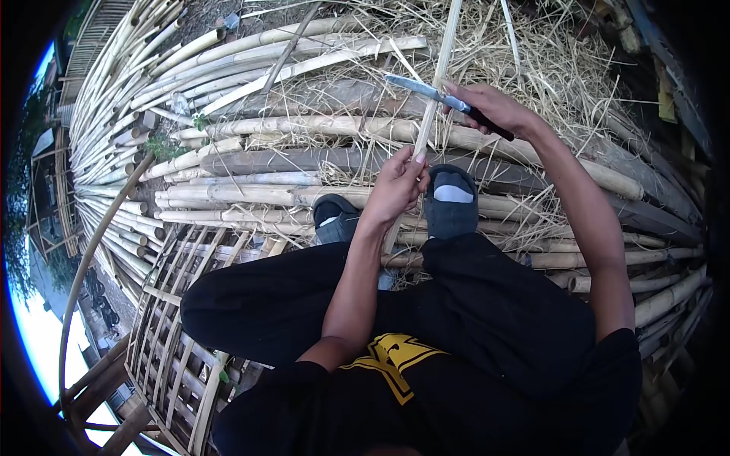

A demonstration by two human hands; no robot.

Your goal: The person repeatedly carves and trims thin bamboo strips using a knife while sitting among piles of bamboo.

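The left hand (pixel 399 185) grasped a bamboo strip (pixel 449 38) at upper centre, fingers curled round it. The right hand (pixel 498 110), upper right of centre, gripped a knife (pixel 414 86), blade crossing the strip.

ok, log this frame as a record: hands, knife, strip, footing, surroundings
left hand: closed around strip
right hand: gripping knife by its handle
knife: blade crosses strip beyond left hand; cut depth not visible
strip: narrow, pale, extends away from body
footing: dark sandals among poles
surroundings: shavings ahead; slatted lattice at left
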